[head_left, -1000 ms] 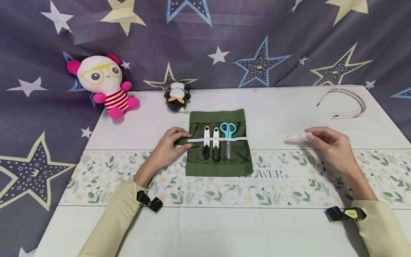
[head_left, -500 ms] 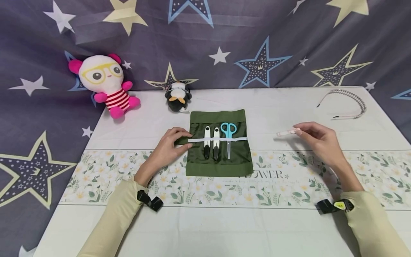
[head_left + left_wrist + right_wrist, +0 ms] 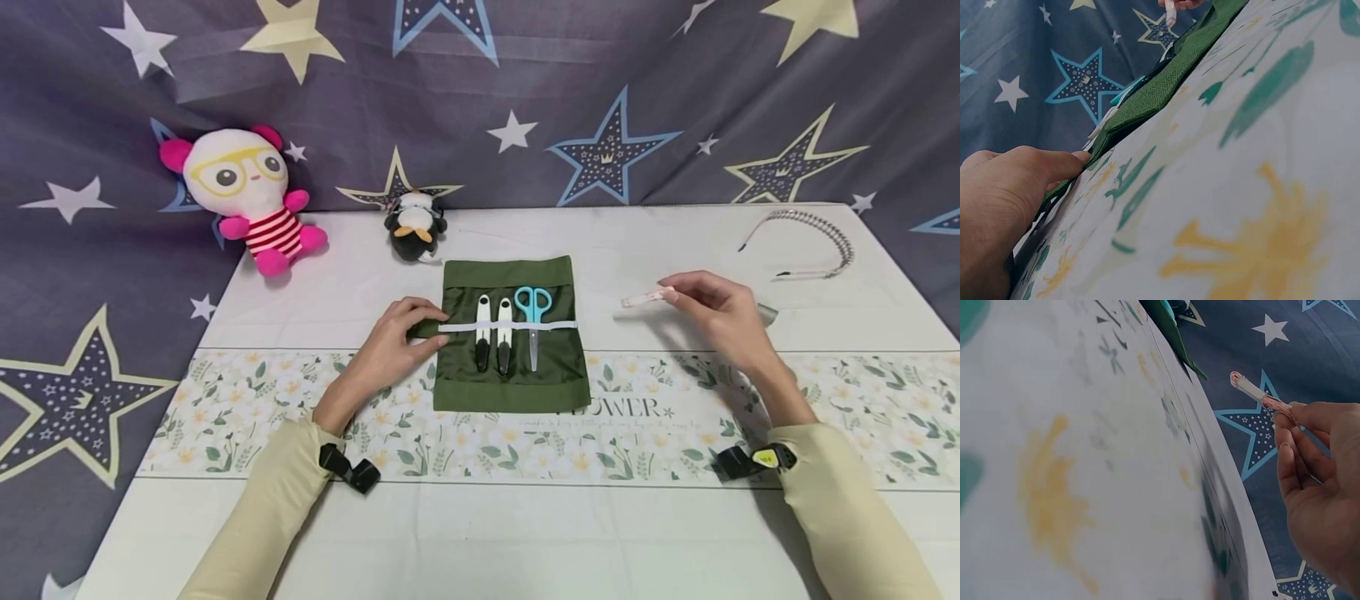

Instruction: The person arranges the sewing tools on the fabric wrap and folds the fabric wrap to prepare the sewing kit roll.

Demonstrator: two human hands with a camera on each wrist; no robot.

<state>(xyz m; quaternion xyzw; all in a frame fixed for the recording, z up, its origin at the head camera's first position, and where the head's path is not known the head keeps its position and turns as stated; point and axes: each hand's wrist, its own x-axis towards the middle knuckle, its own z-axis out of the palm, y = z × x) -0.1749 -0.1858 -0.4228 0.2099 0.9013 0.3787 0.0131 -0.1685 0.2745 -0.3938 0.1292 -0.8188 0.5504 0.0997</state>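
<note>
A green fabric tool roll lies flat and unrolled in the head view. A white elastic strap holds two white tools with black ends and blue-handled scissors. My left hand rests at the roll's left edge, thumb and fingertips touching it and spread apart. Right of the roll, my right hand pinches one end of a slim pink-and-white folded bundle between thumb and fingers. The bundle points left, raised above the table. Its gripped end is hidden.
A panda-like plush and a penguin toy sit at the back left. A headband lies at the back right. Partly hidden behind my right hand is a greyish-green thing. A star-patterned curtain hangs behind the table.
My right hand has moved left and slightly farther back with the pink-and-white bundle, closer to the roll. A greyish-green thing now shows behind it. My left hand has stayed put.
</note>
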